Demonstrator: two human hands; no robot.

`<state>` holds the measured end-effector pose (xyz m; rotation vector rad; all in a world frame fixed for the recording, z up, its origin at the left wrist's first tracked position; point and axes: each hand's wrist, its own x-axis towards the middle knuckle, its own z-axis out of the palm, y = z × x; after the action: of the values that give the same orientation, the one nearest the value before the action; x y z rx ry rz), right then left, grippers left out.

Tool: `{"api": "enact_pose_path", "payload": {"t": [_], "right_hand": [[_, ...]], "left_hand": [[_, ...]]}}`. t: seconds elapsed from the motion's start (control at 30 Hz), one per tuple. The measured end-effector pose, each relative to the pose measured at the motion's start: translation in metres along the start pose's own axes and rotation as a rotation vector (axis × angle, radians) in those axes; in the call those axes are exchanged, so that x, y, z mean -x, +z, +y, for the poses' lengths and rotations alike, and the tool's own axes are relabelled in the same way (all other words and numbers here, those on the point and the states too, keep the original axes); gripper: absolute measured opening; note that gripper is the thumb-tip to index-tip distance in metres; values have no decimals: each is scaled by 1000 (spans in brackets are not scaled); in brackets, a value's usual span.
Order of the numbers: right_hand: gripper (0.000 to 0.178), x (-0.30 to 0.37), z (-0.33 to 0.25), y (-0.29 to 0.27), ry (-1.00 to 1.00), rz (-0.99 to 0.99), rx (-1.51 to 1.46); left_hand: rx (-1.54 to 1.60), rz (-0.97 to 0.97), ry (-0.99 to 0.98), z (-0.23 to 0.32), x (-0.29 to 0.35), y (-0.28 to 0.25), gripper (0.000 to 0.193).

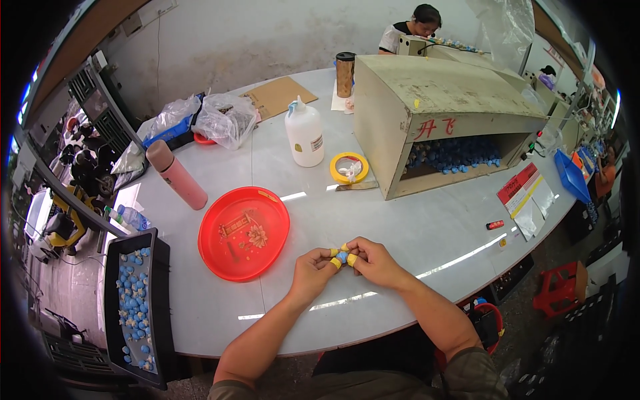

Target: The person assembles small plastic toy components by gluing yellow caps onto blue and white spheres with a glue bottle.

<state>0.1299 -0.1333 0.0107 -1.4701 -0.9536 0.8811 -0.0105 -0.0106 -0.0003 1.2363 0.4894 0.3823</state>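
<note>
My left hand (311,272) and my right hand (375,261) meet over the near middle of the table. Between their fingertips they pinch one small round blue piece (343,257). Yellow covers wrap several of my thumb and finger ends. The piece is partly hidden by the fingers, so its exact kind does not show. Just left of my hands lies a round red tray (208,248) with a printed flower pattern. At the far left a black bin (164,300) holds many small blue pieces with pale parts.
A beige metal box (380,127) with blue pieces inside stands at the back right. Behind the tray are a pink flask (179,179), a white bottle (305,137) and a yellow tape roll (360,175). Red-and-white papers (527,193) lie right. Another person (415,30) sits beyond.
</note>
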Motion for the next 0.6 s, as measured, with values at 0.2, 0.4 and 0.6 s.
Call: {"api": "enact_pose_path", "payload": {"t": [0.2, 0.4, 0.6], "right_hand": [[18, 2, 0, 0, -16, -22, 42], [19, 4, -1, 0, -30, -15, 104], [18, 4, -5, 1, -37, -15, 130]], "left_hand": [[-104, 5, -1, -3, 1, -1, 18], [-131, 24, 1, 0, 2, 2, 12], [-124, 19, 3, 1, 2, 3, 11]]}}
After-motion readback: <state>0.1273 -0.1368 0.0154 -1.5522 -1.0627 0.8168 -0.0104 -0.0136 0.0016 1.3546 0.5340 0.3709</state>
